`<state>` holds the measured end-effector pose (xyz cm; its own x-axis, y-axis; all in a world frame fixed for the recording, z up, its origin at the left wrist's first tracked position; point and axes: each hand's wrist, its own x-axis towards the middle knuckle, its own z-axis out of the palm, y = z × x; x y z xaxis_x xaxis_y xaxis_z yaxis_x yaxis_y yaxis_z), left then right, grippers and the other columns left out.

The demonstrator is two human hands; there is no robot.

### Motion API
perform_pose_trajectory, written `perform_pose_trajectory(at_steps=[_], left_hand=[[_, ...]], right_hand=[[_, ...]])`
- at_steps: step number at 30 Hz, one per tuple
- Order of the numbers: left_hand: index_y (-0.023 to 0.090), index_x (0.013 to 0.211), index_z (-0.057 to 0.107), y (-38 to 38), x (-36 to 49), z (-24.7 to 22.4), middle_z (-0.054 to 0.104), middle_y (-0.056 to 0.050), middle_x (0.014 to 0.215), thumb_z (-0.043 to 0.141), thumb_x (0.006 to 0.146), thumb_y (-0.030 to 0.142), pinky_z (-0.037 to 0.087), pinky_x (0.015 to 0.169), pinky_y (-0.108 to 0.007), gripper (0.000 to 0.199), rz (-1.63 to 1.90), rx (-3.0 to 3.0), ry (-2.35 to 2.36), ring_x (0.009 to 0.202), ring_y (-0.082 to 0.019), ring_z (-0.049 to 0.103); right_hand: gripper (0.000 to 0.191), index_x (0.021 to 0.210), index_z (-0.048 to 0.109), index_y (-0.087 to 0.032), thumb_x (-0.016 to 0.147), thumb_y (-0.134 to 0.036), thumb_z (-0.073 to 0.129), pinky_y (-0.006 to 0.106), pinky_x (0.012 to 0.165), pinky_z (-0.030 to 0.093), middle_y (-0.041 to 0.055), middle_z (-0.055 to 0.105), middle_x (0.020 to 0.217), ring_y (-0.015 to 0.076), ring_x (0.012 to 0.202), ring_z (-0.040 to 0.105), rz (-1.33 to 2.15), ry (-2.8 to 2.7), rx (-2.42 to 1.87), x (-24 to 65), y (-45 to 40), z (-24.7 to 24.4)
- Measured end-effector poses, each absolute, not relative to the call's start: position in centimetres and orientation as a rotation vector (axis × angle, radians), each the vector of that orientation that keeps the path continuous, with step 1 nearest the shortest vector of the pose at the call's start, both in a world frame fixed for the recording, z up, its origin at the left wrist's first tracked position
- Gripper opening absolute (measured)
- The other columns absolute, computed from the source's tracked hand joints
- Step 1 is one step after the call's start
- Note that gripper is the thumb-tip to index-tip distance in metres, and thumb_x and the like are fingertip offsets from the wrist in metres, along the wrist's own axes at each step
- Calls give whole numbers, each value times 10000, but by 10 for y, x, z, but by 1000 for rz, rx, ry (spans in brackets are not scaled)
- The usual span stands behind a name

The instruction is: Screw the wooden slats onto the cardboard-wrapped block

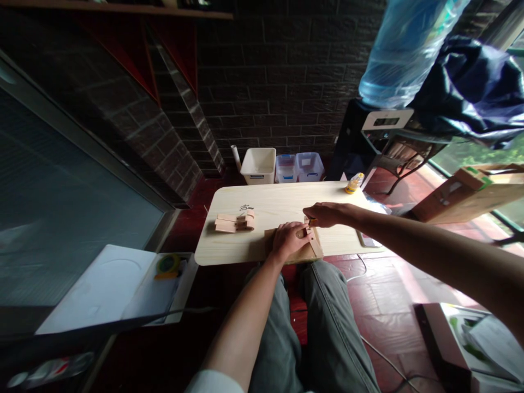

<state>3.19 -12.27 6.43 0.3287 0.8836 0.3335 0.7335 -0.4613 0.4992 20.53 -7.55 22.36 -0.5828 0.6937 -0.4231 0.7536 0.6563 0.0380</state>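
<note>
On the near edge of the table, a flat brown board or box [292,254] lies in front of my knees. A narrow wooden piece with holes [315,244] rests on it. My left hand [290,238] is closed over the wooden piece and presses it down on the board. Just to the right, my right hand [327,214] is closed like a fist around a small tool whose kind I cannot make out; its lower end meets the wooden piece. More joined wooden pieces [235,222] lie to the left, with several small dark metal parts [244,207] behind them.
The pale table [282,199] bears a yellow-capped clear bottle [355,183] at its far right. Behind it stand a cream bin [258,164] and two clear bins [310,165]. A water dispenser [347,136] is at back right, an open white box [180,295] at left.
</note>
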Motion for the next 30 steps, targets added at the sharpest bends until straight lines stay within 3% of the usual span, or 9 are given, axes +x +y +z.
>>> perform_pose_trajectory(at_steps=[7,16,21,26,30], left_hand=[[321,1167,772,-122,33,62,795,-11,1228,802,897,473,531,1035,-404,311,869,2328,1469,1151,-240,723],[342,1205,767,-123,32,62,794,-6,1240,811,892,463,533,1036,-407,338,893,2331,1459,1160,-241,724],[322,1157,786,-121,32,60,799,-13,1226,807,895,474,534,1029,-406,304,896,2311,1442,1145,-238,729],[320,1138,788,-121,33,61,800,-10,1218,813,887,471,530,1035,-411,294,883,2302,1454,1148,-241,727],[339,1178,779,-122,34,62,795,3,1238,806,895,465,522,1050,-407,311,864,2296,1457,1164,-235,722]], right_hand=[[406,1222,728,-86,993,-405,627,330,762,527,234,784,1157,330,1042,775,-158,2443,1165,199,-70,218],[360,1259,693,-148,975,-362,633,279,696,508,163,800,1125,254,933,781,-208,2461,1126,199,-77,230],[303,1198,737,-107,971,-278,630,308,724,511,199,806,1093,292,961,787,-171,2443,1123,195,-73,229],[376,1183,744,-64,988,-362,624,334,709,527,252,796,1092,343,1007,788,-162,2403,1158,191,-74,233],[420,1269,692,-65,977,-362,643,324,720,539,250,786,1138,334,1027,787,-177,2393,1176,193,-77,234]])
